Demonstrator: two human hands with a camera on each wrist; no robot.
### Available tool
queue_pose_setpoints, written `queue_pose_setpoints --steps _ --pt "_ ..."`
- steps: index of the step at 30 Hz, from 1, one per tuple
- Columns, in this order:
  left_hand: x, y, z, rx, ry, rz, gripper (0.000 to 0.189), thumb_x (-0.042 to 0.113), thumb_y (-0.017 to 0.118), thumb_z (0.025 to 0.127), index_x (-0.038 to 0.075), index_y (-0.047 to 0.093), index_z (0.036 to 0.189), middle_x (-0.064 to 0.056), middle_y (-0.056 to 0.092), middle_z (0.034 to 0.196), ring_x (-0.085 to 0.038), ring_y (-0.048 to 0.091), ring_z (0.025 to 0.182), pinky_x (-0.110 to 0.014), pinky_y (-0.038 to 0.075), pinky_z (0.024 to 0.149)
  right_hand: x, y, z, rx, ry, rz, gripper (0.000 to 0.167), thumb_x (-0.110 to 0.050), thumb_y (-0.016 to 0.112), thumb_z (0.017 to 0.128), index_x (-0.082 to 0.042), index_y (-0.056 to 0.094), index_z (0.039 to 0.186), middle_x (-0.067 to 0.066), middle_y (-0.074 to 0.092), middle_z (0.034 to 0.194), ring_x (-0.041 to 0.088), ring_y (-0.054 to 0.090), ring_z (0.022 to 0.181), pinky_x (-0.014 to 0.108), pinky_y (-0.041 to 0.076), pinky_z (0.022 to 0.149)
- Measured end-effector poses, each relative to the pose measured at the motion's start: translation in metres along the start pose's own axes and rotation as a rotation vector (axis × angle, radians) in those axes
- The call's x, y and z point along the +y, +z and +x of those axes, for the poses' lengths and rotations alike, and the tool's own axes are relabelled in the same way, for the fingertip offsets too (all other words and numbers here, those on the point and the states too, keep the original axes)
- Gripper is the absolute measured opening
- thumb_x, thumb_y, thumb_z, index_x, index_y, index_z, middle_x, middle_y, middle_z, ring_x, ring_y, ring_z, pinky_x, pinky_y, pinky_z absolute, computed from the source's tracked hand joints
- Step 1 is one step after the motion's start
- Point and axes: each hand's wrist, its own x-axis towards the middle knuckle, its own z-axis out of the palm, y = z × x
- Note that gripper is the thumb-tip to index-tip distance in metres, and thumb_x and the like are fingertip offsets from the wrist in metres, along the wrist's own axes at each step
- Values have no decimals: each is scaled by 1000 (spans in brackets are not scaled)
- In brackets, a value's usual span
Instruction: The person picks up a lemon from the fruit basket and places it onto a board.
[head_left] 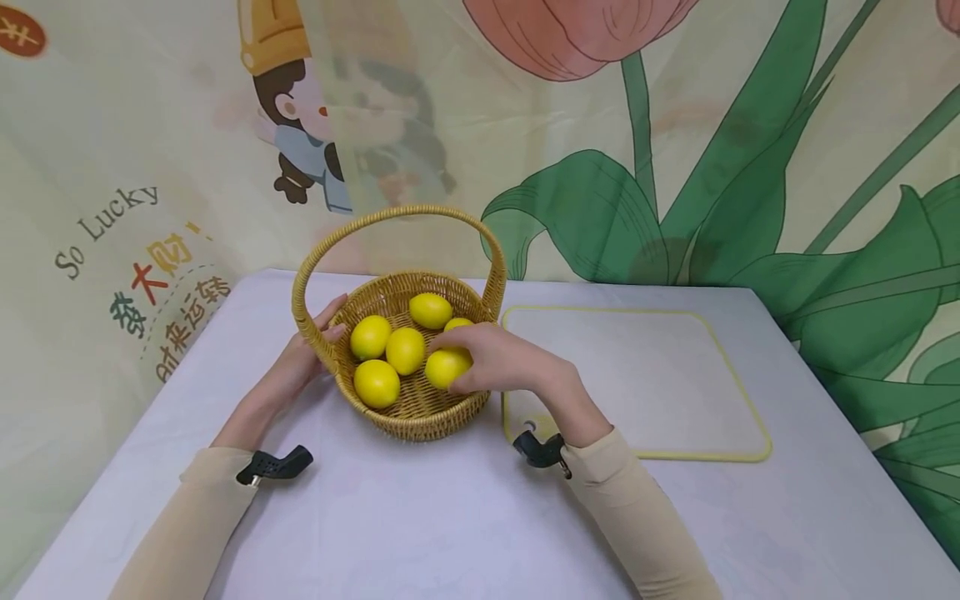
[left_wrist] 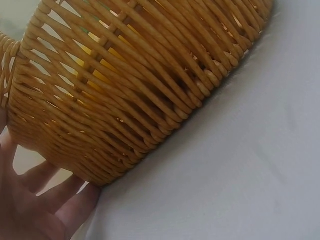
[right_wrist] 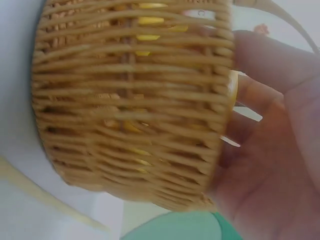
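A round wicker basket point(head_left: 427, 429) with a tall arched handle stands on the table, and several yellow lemons point(head_left: 377, 383) lie inside it. The fingers of my right hand point(head_left: 498, 358) reach over the basket's right rim and pinch one lemon point(head_left: 446, 369) at that side. Another lemon point(head_left: 459, 323) is partly covered by this hand. At the basket's left side, my left hand point(head_left: 303, 354) rests against the wicker near the handle's base. Its spread, fairly straight fingers touch the lower wall in the left wrist view. In the right wrist view the wicker wall hides most of the lemons.
A white cutting board point(head_left: 637, 379) with a yellow edge lies flat just right of the basket. White cloth covers the table point(head_left: 390, 517). Behind it hangs a printed curtain point(head_left: 585, 167) with tulips and lettering. Dark wrist mounts point(head_left: 276, 465) sit at both sleeves.
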Motion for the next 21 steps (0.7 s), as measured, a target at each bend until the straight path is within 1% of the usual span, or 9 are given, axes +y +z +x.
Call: queue_pose_setpoints --steps 2,5,7,10,15,16,19,21 --pt "0 0 0 10 -8 0 60 49 41 104 48 11 156 -2 13 169 -35 32 148 -42 47 103 0 -4 -5 12 6 20 52 -21 75 83 -24 62 133 -11 62 126 10 55 109 32 47 96" --pt "0 1 0 23 -9 7 59 49 41 104 49 13 156 -1 14 168 -34 35 146 -32 50 97 0 -11 -12 46 7 51 50 -20 75 82 -24 63 131 -12 63 125 10 55 108 32 47 96" --pt "0 1 1 27 -3 7 59 49 40 104 48 13 156 -1 14 169 -35 35 146 -28 51 95 0 -15 -15 73 11 75 49 -19 75 82 -24 63 129 -11 63 124 11 56 107 32 48 95" --pt "0 1 0 13 11 3 59 49 40 104 47 12 156 -1 11 169 -36 32 148 -31 50 98 1 -20 -18 103 28 99 49 -18 75 82 -24 63 129 -11 62 127 10 56 110 33 48 98" --pt "-1 0 -1 -8 21 -21 59 48 41 104 49 13 156 1 9 169 -34 28 150 -40 44 107 3 -26 -23 142 36 97 50 -19 76 83 -25 62 131 -10 61 132 11 55 116 35 46 103" --pt "-1 0 -1 -10 22 -22 59 48 40 104 48 12 156 1 9 169 -34 27 150 -38 44 106 3 -28 -24 149 35 97 50 -19 76 83 -25 62 131 -9 61 132 12 55 116 36 46 103" --pt "-1 0 -1 -9 24 -16 59 47 40 105 47 11 157 1 9 169 -34 27 150 -39 43 107 4 -31 -26 169 31 100 50 -19 77 83 -24 62 130 -9 62 131 13 55 115 36 46 102" --pt "-1 1 -1 -6 24 -14 60 47 39 105 46 11 157 2 9 169 -34 27 150 -43 42 109 6 -33 -28 179 29 114 50 -19 78 83 -24 63 130 -9 62 129 14 55 114 36 47 101"
